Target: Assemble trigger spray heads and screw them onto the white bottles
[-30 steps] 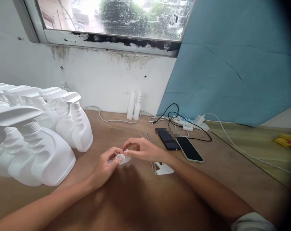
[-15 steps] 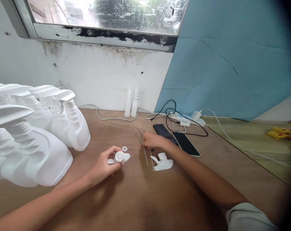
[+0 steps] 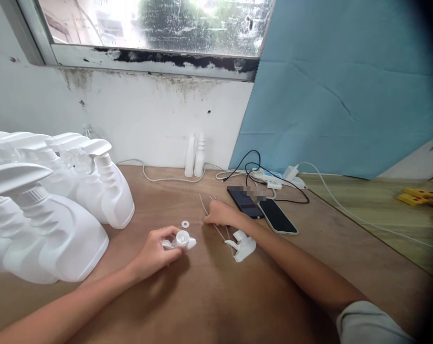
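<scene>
My left hand [image 3: 159, 248] is closed around a white trigger sprayer head [image 3: 191, 243], its round screw collar facing up. Just beyond those fingers a small white washer [image 3: 185, 223] lies flat on the table. My right hand [image 3: 218, 213] has its fingertips pinched on a thin clear tube [image 3: 219, 232] at table level. Its fingers partly hide the tube and another thin tube beside it. A second white trigger sprayer head [image 3: 245, 248] lies on its side below my right wrist, against the tubes' near ends.
Several white spray bottles [image 3: 69, 239] with trigger tops stand at the left. Two phones [image 3: 278, 216] lie right of my right hand, near black and white cables and a power strip [image 3: 298, 181]. Two white bottle-shaped pieces [image 3: 199, 155] stand against the wall.
My right hand has moved slightly left and nearer. The tubes and the lying sprayer head have turned. The sprayer head in my left hand has tipped, showing more of the collar's inside.
</scene>
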Tool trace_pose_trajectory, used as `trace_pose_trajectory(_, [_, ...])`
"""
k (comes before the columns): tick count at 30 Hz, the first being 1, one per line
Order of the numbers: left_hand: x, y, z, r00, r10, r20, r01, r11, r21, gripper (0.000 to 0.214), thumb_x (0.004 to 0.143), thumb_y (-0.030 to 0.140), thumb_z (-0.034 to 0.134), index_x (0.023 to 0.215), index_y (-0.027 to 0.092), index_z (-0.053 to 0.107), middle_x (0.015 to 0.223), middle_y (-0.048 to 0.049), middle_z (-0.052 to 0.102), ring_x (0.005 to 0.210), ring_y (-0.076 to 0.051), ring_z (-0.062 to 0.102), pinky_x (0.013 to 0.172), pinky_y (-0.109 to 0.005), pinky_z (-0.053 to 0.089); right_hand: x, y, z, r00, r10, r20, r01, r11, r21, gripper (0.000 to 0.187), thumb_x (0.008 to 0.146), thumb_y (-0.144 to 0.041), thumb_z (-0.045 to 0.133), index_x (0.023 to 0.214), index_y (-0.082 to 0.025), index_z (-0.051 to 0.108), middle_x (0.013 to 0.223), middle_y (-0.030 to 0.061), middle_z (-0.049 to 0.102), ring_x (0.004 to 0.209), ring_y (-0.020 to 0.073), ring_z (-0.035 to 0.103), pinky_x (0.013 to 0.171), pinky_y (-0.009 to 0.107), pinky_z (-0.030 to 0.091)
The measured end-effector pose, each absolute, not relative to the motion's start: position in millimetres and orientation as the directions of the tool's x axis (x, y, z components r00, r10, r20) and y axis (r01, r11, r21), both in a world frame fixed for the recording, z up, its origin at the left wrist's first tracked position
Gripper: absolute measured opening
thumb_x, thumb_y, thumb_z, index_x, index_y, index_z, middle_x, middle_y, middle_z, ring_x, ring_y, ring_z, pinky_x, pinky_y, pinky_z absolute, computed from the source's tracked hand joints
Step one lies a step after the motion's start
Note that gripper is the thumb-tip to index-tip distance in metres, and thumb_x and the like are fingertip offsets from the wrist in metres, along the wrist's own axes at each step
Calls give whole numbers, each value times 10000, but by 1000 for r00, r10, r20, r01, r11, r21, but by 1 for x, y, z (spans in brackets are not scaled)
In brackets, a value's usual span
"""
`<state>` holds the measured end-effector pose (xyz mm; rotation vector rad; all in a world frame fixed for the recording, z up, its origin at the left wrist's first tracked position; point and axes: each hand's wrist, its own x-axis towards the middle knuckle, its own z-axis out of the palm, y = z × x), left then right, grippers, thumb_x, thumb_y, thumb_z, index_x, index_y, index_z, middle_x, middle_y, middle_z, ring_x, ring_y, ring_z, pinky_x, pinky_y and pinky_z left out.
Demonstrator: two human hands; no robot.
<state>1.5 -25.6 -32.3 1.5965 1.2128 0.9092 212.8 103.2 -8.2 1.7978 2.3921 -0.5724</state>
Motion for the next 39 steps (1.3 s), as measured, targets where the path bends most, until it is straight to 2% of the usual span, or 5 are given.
trace_pose_trajectory(4, [2,-26,-32,246,968,47,321,-127,939,202,734,286,674,885,155,653,745,-5,616,566,-94,481,475,-177,397,208,96,3,-453,864,-218,790,276,-548,170,684,-242,532,541,-156,501,463,11,585,328,69,426,349,191,279])
trace_pose_trajectory(8, [2,-26,-30,245,965,89,354,-174,919,174,731,268,678,863,156,661,774,-12,645,620,-109,512,538,-191,402,201,79,26,-622,780,-73,339,183,-923,75,710,-211,475,705,-196,401,567,-24,633,327,73,486,323,168,274])
trace_pose_trajectory(14, [1,-25,-31,283,948,147,374,-250,893,210,763,309,673,908,158,676,857,-31,681,744,-147,571,628,-209,407,191,46,46,-609,734,301,-160,258,-953,162,807,-235,558,876,-206,414,736,-34,621,505,98,612,477,220,494])
trace_pose_trajectory(31, [-1,-24,-35,302,938,169,361,-277,890,256,771,355,692,931,156,680,859,-21,671,756,-135,559,673,-215,393,183,38,36,-633,690,351,-164,324,-932,163,794,-86,518,872,-191,422,783,-25,591,546,72,585,514,211,474])
trace_pose_trajectory(39, [-1,-24,-33,315,934,169,347,-279,895,265,784,385,683,916,156,680,855,-23,664,754,-138,558,682,-219,403,187,35,42,-744,600,295,17,458,-889,87,834,-155,584,918,-158,564,811,-6,584,660,87,586,655,244,488])
